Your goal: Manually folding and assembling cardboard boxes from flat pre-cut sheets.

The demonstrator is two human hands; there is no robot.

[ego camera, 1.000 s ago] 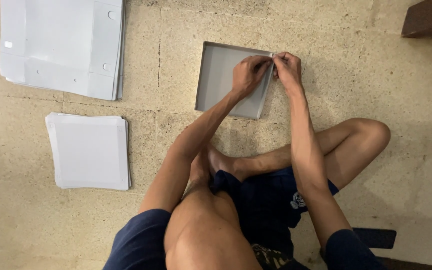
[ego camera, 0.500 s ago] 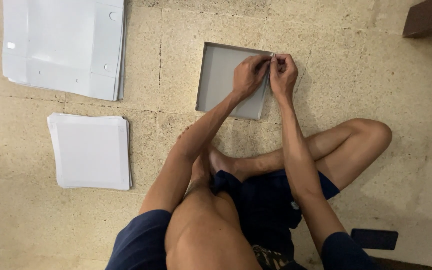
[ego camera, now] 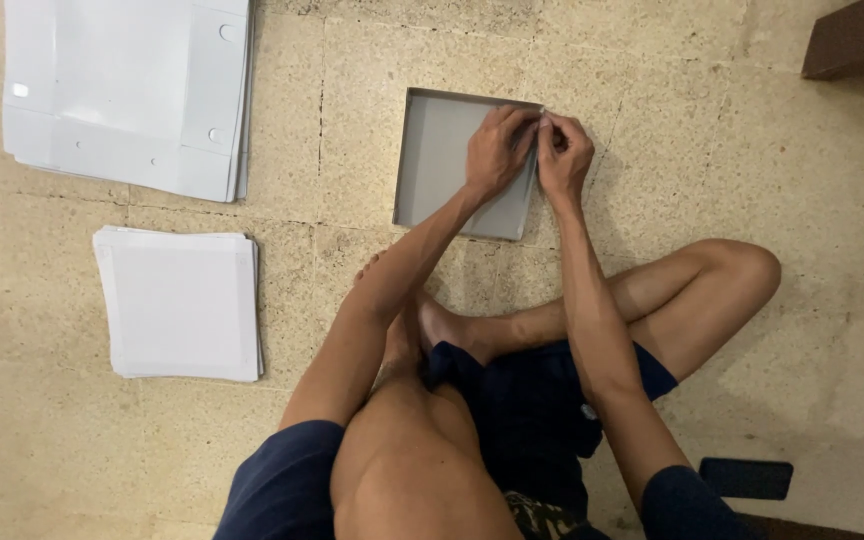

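Together, the left hand (ego camera: 497, 150) and right hand (ego camera: 564, 152) pinch the far right corner of a shallow grey square cardboard tray (ego camera: 442, 160) lying on the beige stone floor (ego camera: 352, 100). Leftward lie a stack of white square sheets (ego camera: 180, 302) and a pile of flat grey die-cut cardboard blanks (ego camera: 127, 90).

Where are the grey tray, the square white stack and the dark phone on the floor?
grey tray (ego camera: 437, 160): head view, on its bare inner floor, left of the hands.
square white stack (ego camera: 180, 302): head view, middle of the top sheet.
dark phone (ego camera: 746, 478): head view, centre of its flat face.
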